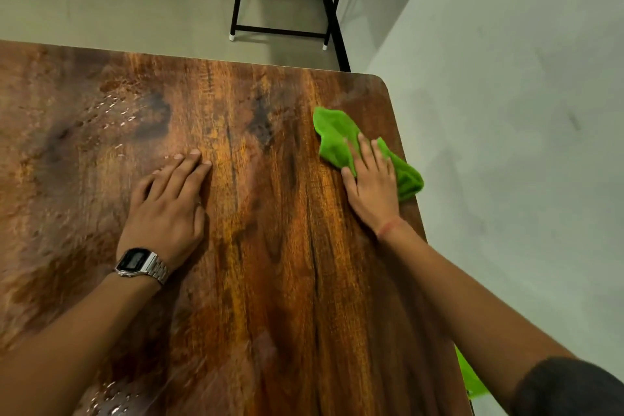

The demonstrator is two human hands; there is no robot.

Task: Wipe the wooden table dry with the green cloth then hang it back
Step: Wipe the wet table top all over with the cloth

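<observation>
Green cloth lies bunched near the bench far right corner, under the right hand, whose grip is flat and apart. Left hand rests splayed. Droplets remain, apparently water. Cloth judged soft, light, absorbent; pinch an edge.

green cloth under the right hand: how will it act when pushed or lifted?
The green cloth is crumpled and folded, so likely floppy and bunches when pushed. It probably drags damp, since droplets remain on the table.
</observation>
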